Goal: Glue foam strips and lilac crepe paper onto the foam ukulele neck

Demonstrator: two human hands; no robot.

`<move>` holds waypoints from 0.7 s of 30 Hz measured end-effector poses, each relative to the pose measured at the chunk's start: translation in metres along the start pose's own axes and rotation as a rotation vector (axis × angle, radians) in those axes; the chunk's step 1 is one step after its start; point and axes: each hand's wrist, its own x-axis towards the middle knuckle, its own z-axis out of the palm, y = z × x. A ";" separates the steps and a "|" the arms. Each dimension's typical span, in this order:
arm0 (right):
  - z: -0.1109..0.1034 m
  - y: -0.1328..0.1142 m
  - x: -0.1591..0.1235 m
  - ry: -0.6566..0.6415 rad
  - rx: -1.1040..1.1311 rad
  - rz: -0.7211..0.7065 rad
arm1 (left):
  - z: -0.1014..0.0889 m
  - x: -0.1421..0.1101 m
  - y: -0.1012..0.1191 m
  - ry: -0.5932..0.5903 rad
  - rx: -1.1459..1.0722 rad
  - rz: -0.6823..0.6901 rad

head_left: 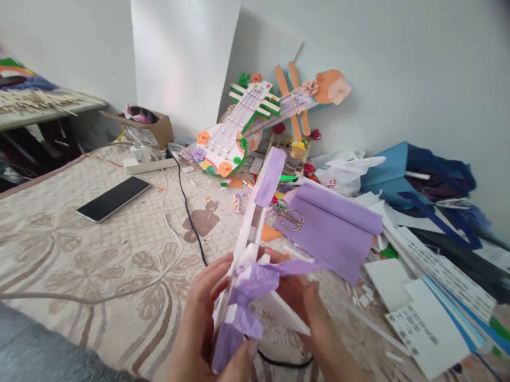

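Between my hands is a white board craft model [247, 244] with a long neck, tilted up and away from me. Purple crepe paper [272, 181] wraps the end of the neck, and more of it lies crumpled around the body. My left hand [204, 336] grips the body from the left, thumb across the lower purple paper. My right hand [315, 318] is curled at the right side, by a white pointed panel [286, 312] and a loose purple paper strip [305, 266]. Some of its fingers are hidden behind the model.
A purple crepe paper roll [329, 232] lies partly unrolled with scissors [291, 219] on it. Finished paper instruments [229, 143] lean at the wall. A phone [114, 199], power strip [147, 163], cables, card sheets [428, 324] and a blue bag [386, 169] lie around on the patterned tablecloth.
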 end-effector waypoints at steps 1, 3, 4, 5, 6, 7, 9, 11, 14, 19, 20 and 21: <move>0.000 -0.002 0.001 0.000 0.023 0.013 | 0.002 -0.001 0.000 0.006 0.000 0.009; 0.001 -0.008 0.004 0.015 0.061 0.020 | 0.006 -0.001 0.000 0.018 -0.005 0.021; 0.002 -0.011 0.005 0.011 0.081 0.009 | 0.007 -0.001 0.000 0.019 -0.013 0.022; 0.002 -0.014 0.006 -0.014 0.102 -0.005 | 0.006 -0.001 0.000 0.016 -0.020 0.024; 0.003 -0.016 0.007 -0.058 0.120 -0.014 | 0.006 0.000 -0.001 0.009 -0.024 0.030; 0.002 -0.017 0.009 -0.107 0.133 -0.017 | 0.004 0.001 -0.001 0.001 -0.022 0.040; 0.001 -0.017 0.010 -0.172 0.130 -0.005 | 0.001 0.002 -0.003 -0.003 0.002 0.067; -0.002 -0.015 0.009 -0.156 0.075 0.027 | -0.002 0.002 -0.005 0.010 0.041 0.086; -0.008 -0.013 0.006 -0.073 -0.061 0.069 | -0.004 0.003 -0.007 0.033 0.082 0.100; -0.014 -0.027 0.002 -0.021 -0.217 -0.023 | -0.002 0.003 -0.014 0.102 0.110 0.176; -0.012 -0.033 0.002 -0.005 -0.241 -0.037 | -0.002 0.002 -0.017 0.115 0.111 0.195; -0.010 -0.040 0.002 0.015 -0.265 -0.037 | -0.002 0.002 -0.019 0.124 0.109 0.212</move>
